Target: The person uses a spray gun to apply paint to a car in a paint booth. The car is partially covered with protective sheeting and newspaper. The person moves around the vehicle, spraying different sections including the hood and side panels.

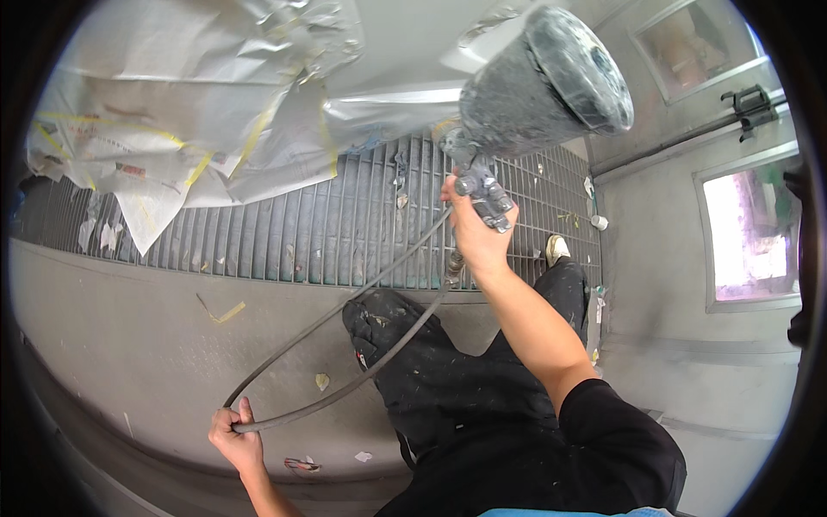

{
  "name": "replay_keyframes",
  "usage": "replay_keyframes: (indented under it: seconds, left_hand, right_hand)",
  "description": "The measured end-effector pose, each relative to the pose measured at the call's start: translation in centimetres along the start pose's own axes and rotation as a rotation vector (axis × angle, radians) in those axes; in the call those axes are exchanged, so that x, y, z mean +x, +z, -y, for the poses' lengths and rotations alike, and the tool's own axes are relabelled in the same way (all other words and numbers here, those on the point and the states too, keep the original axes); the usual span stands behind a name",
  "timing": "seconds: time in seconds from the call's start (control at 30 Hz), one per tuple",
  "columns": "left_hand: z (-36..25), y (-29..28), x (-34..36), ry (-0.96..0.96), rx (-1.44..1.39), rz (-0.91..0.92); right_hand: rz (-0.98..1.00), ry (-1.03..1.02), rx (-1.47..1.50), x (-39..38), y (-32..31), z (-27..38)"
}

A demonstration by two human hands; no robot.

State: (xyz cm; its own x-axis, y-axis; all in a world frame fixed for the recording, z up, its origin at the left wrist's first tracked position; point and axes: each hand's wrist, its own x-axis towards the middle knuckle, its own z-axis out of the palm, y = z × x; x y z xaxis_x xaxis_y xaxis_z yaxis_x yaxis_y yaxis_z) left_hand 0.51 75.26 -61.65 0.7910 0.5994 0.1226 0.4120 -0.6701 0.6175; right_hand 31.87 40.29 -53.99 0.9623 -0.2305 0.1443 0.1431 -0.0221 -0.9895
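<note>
My right hand [475, 231] grips the handle of a paint spray gun [487, 191], raised toward a shiny silver panel [388, 110]. A large grey, paint-flecked cup [544, 82] sits on top of the gun. A dark air hose [345, 340] runs from the gun's base down in a loop to my left hand [233, 438], which is closed around the loop low at the left. My dark, paint-spattered trousers [448, 379] and one pale shoe [556, 249] show below.
Masking paper with yellow tape [164, 112] covers the object at upper left. A metal floor grate [301, 233] lies beneath, with a grey concrete strip [129, 336] nearer me. The booth wall with windows [745, 233] stands at right.
</note>
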Motion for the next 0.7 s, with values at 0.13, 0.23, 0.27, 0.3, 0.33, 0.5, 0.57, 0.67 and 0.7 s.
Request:
replay_keyframes:
  seconds: [0.13, 0.23, 0.27, 0.3, 0.33, 0.5, 0.57, 0.67, 0.7]
  left_hand:
    - [1.7, -0.5, -1.8, -0.025, -0.008, -0.033]
    - [1.3, -0.3, -2.5, -0.074, -0.051, -0.04]
    - [0.9, -0.1, -2.6, -0.058, -0.059, -0.038]
    - [0.3, 0.2, -2.5, -0.038, -0.062, -0.031]
    - [-0.5, 0.4, -2.4, -0.013, -0.067, -0.023]
    - [-6.1, 3.0, -1.4, 0.173, -0.043, 0.009]
    - [-8.7, 4.2, -0.9, 0.26, -0.025, 0.039]
    - [-12.4, 6.1, -0.4, 0.382, 0.003, 0.066]
    - [-13.5, 6.6, -0.4, 0.407, 0.005, 0.078]
  right_hand:
    - [0.15, -0.055, 0.028, -1.6, 3.6, 1.0]
    - [0.311, 0.01, 0.031, -0.7, 4.2, 2.1]
    - [0.364, 0.048, 0.03, 0.1, 4.0, 2.5]
    - [0.336, -0.072, 0.066, 0.8, 3.8, 2.6]
    - [0.307, -0.081, 0.014, 1.7, 2.9, 3.0]
    - [0.186, -0.068, -0.058, 5.8, -4.4, 3.7]
    - [0.133, -0.052, -0.035, 7.3, -7.9, 3.6]
    - [0.09, -0.014, -0.049, 9.8, -12.9, 2.8]
    - [0.077, -0.007, -0.064, 10.7, -14.3, 2.3]
